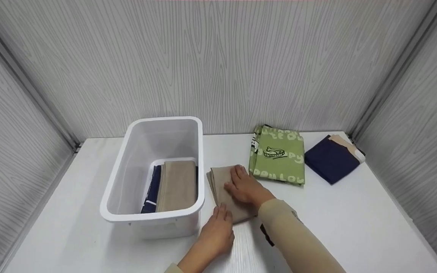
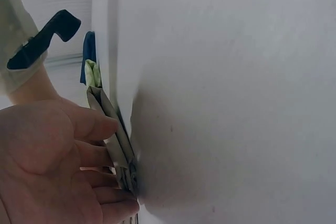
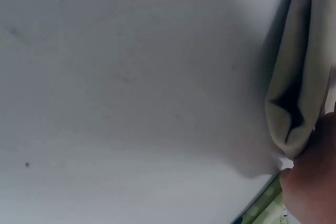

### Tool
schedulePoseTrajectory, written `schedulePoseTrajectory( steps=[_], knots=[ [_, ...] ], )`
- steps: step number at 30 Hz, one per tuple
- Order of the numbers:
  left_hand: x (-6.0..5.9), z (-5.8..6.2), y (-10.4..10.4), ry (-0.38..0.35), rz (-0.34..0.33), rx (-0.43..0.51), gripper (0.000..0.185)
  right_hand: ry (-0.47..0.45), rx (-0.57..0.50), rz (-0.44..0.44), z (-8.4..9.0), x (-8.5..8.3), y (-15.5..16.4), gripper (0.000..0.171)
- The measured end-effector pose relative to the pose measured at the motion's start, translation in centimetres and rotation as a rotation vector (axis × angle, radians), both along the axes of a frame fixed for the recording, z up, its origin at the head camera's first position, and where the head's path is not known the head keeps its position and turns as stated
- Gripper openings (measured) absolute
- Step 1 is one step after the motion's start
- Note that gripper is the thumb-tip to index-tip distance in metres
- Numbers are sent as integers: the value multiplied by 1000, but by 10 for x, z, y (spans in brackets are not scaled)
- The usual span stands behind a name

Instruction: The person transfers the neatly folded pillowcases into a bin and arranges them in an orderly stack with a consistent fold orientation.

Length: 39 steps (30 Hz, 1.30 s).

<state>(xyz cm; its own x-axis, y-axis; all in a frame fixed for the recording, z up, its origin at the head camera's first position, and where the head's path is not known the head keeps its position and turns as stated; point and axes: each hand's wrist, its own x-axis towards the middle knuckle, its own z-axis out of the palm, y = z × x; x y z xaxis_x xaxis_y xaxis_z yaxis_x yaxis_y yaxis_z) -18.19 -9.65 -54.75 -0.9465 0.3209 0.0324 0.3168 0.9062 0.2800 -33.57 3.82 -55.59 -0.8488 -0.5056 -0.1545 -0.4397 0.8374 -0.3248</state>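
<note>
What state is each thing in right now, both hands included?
White bin: upright, open-topped, holding folded cloths.
Tan cloth in bin: folded, lying on a navy cloth.
Tan cloth on table: folded, flat beside the bin.
Right hand: flat, resting on that cloth.
Left hand: fingers straight, touching its near edge.
Green printed cloth: folded, untouched.
Navy and beige cloth: folded, untouched.

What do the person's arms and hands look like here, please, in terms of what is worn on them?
Both hands are bare: no gloves or rings show on the left hand or the right hand. The right arm wears a close-fitting beige sleeve reaching to the wrist, with a dark strap beneath it. A beige cuff just shows at the left wrist.
</note>
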Motion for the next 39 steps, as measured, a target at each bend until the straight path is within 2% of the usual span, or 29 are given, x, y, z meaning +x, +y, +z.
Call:
schedulePoseTrajectory(
  steps=[4,7,10,13,15,17,21,23,25,29,34,36,39],
  knots=[
    [-1,2,0,-9,-8,57,54,-16,-95,-22,1,-1,4,68],
    [-2,3,-5,-2,3,164,49,-11,-195,-56,5,3,9,62],
    [-4,1,-10,7,57,379,45,16,-313,-139,10,12,18,58],
    [-9,0,-11,-14,149,654,46,-7,-468,-291,15,23,30,51],
    [-12,0,-10,-54,217,828,50,-79,-595,-402,18,31,36,48],
    [-15,1,-8,-117,283,977,54,-216,-727,-500,21,38,42,48],
    [-17,3,-5,-235,386,1189,59,-474,-879,-613,23,50,51,53],
    [-18,4,-4,-270,414,1252,59,-545,-908,-640,22,54,55,54],
    [-18,6,-4,-301,440,1290,60,-579,-918,-655,21,57,58,55],
    [-19,9,-5,-382,480,1341,59,-586,-918,-661,19,61,63,56],
    [-21,13,-5,-544,471,1490,60,-590,-917,-651,17,65,73,59],
    [-22,13,-5,-581,461,1543,62,-609,-932,-649,16,68,78,61],
    [-24,12,-6,-594,469,1555,63,-642,-965,-615,14,73,85,67]
  ],
)
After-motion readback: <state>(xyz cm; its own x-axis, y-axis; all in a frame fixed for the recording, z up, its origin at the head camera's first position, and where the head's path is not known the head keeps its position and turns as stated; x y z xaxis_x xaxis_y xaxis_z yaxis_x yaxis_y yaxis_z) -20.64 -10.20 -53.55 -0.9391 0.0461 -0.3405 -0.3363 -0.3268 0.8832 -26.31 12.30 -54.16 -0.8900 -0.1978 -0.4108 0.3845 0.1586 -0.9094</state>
